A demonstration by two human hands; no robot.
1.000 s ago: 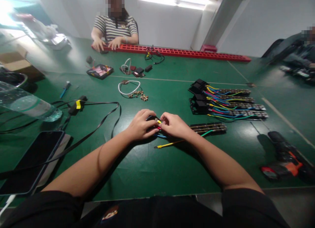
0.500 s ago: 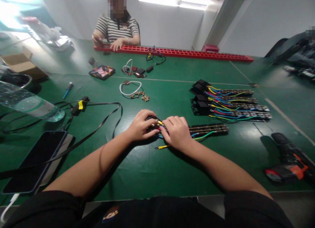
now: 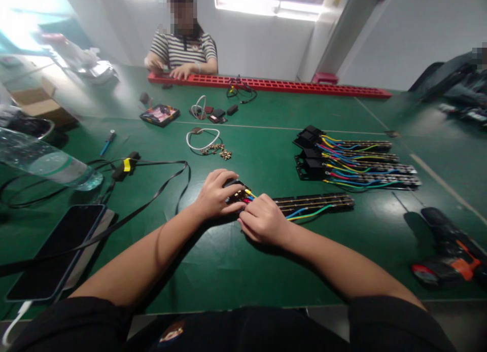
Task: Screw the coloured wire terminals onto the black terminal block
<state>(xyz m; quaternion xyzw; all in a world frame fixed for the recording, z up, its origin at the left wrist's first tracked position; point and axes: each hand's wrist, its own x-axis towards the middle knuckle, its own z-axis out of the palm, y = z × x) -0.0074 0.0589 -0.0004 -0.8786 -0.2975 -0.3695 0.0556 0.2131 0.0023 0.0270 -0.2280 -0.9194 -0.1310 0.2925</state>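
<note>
Since 0.5 s ago, the right hand has come nearer the body and now hides the loose yellow wire that lay bare on the table; the left hand stays put on the block. The step in hand seems to be setting wires at the block, at the left end of the strip. As I judge it, the next move calls for a steady block and a fine pinch on 1 wire end. The left hand is half open, thumb and fingers spanning the block. The right fingers curl in nearly closed, beside the left thumb; I cannot tell whether they pinch anything. Screws lie beyond both hands.
</note>
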